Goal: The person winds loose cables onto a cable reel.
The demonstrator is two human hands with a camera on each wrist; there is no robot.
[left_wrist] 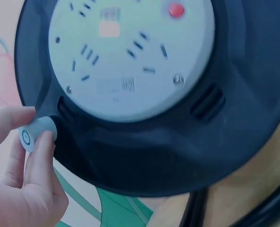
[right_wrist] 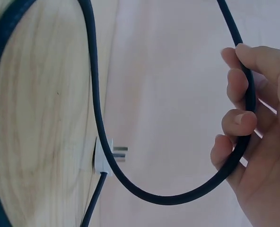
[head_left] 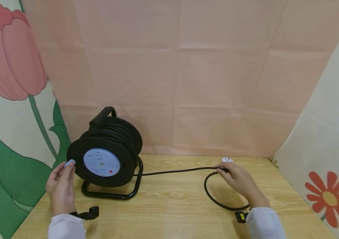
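A black cable reel [head_left: 103, 149] stands on its tubular frame at the left of the table, its pale socket disc [head_left: 101, 162] with a red button facing forward. My left hand [head_left: 63, 189] pinches the small light-grey crank knob [left_wrist: 39, 133] at the rim of the reel between thumb and fingers. From the reel a black cable [head_left: 175, 171] runs right to my right hand [head_left: 241, 181], whose fingers curl round it. Past the hand the cable drops in a loop [head_left: 208, 191] on the table. In the right wrist view the white plug [right_wrist: 103, 156] lies behind the loop, pins showing.
The wooden table [head_left: 169, 212] ends at a pink cloth backdrop [head_left: 175, 83]. Floral-printed panels stand at both sides, with a tulip [head_left: 11, 56] on the left and a red flower [head_left: 330, 199] on the right. The reel's carrying handle [head_left: 102, 116] points up.
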